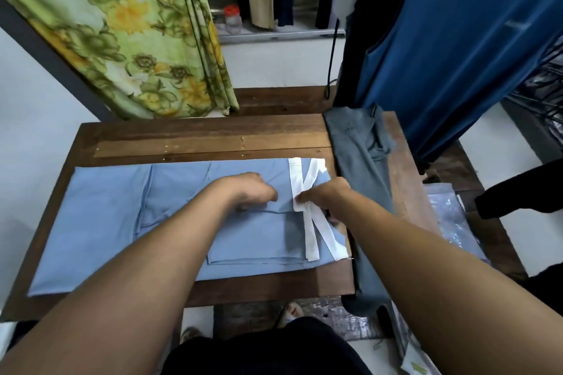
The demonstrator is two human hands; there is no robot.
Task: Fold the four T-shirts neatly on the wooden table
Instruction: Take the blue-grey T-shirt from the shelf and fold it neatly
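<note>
Fingers (302,199) of the right hand (324,196) are pinching the blue T-shirt (106,222) right at its white lettering (307,222), while the left hand (254,192) is pressing down beside it with fingers curled under, and I cannot tell whether they are gripping cloth. That blue T-shirt is lying partly folded across the wooden tabletop (198,137). A grey T-shirt (362,192) is draping over the tabletop's right side, just beside it.
</note>
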